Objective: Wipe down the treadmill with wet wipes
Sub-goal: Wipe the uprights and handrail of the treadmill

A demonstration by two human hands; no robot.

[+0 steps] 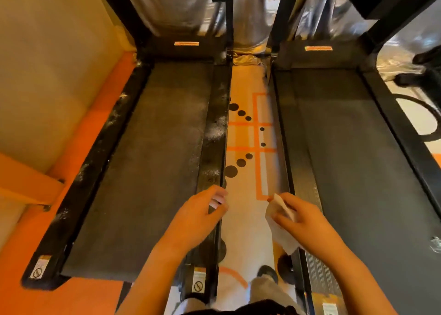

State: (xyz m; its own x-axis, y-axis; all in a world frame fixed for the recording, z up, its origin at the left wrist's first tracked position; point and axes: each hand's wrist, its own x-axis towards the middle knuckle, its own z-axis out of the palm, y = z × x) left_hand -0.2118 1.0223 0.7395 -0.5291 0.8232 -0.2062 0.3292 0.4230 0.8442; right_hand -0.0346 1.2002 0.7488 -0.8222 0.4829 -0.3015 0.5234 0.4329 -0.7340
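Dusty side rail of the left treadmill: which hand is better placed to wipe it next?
Probably the left hand: it is right over the dusty rail and pinches a small white piece. The right hand holds the larger wipe, but over the floor beside it.

View: one head-worn wide-angle camera; straight lines bow toward the edges.
Position: over the floor strip [250, 195] between two treadmills.
Facing: forward and steeply down, along the left treadmill [148, 166] and the right treadmill [358, 171].
Nearest: left hand [198, 217] and right hand [303, 221], low in frame.
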